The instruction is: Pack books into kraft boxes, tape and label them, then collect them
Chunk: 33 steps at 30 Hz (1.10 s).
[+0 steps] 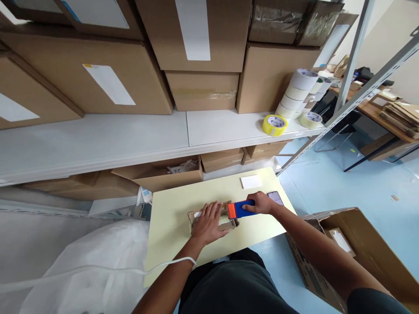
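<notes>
A pale yellow table (pixel 170 248) stands before me. My left hand (pixel 209 223) lies on a small brown package (pixel 233 224) with its fingers stretched out, pressing on its top and hiding much of it. White and clear patches show on the package. Closed around a flat blue tool with an orange end (pixel 242 209) is my right hand (pixel 260 203). The orange end meets the package's right side; whether it touches, I cannot tell. Beyond the right hand lie a phone (pixel 275 198) and a white stack of paper or labels (pixel 251 182).
A grey shelf (pixel 137 135) with large cardboard boxes (pixel 203 89) runs behind the table. Tape rolls (pixel 275 125) stand at its right end. An open carton (pixel 369 244) is on the floor at right; white sheeting (pixel 98 261) lies at left. A white cable (pixel 157 266) crosses my left forearm.
</notes>
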Available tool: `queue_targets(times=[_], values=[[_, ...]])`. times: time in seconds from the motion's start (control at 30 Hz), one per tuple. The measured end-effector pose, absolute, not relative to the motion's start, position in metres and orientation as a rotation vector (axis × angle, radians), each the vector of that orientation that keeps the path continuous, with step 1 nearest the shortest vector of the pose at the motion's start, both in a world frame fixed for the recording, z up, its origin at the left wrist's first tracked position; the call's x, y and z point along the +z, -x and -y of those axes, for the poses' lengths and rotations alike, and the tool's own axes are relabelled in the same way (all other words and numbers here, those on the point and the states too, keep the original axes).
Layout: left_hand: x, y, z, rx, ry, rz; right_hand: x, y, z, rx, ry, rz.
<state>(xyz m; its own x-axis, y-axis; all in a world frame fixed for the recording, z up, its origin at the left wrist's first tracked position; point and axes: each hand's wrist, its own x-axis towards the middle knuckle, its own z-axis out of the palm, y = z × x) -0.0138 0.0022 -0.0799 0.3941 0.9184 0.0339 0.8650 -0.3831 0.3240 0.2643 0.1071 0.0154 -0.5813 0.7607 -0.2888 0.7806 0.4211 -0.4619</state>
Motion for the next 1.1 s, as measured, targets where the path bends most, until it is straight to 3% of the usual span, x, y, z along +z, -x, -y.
queue_targets(times=[0.47,1.1], values=[[-0.088,0.019,0.0,0.234,-2.52,-1.512,0.008,-0.276,-0.111,-1.012,-1.362,-2.664],[-0.075,0.01,-0.001,0.158,-2.621,-1.552,-0.008,-0.323,-0.12,-0.756,-1.52,-2.613]])
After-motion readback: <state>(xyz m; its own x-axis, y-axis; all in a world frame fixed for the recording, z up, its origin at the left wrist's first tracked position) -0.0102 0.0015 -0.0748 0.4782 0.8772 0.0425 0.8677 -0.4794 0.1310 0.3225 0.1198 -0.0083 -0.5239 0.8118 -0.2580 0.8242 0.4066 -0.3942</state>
